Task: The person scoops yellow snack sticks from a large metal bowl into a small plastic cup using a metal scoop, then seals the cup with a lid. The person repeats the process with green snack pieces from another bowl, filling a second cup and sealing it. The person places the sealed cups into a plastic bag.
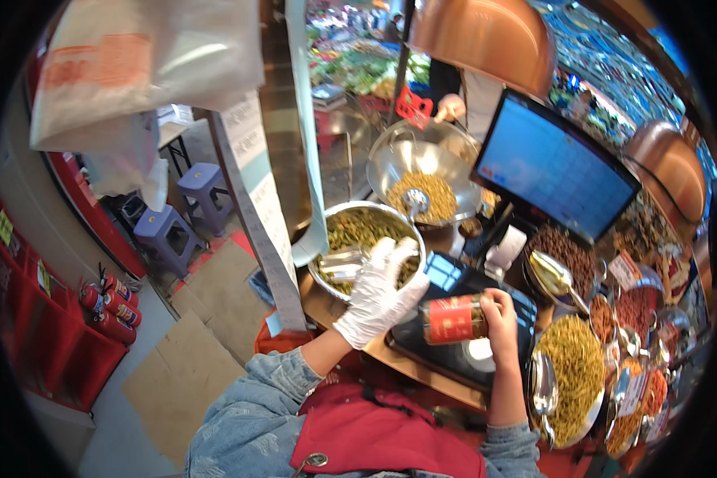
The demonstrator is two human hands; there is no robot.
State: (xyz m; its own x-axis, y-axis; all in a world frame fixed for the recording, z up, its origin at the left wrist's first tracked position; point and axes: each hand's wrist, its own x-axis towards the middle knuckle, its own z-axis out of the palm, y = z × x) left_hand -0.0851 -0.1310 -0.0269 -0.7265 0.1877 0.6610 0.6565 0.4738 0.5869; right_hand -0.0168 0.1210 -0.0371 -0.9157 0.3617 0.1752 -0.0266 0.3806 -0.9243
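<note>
My left hand (379,293), in a thin white glove, reaches over the near rim of a steel bowl (421,239) with its fingers apart. Chopped green pickled vegetables (361,227) fill this bowl, and a metal scoop (342,264) lies in them just left of my fingers. Whether the glove touches the scoop is hard to tell. My bare right hand (501,319) grips one end of a jar (455,319) with a red label bearing writing. The jar is on its side above a black weighing scale (412,340); its contents are mostly hidden.
A larger steel bowl (376,161) with yellowish chopped food stands behind. A monitor (558,167) rises over the counter, near a copper-coloured lamp shade (484,42). To the right are a dish of shredded vegetables (570,370) and several smaller dishes. Another person's hand (450,108) is across the counter.
</note>
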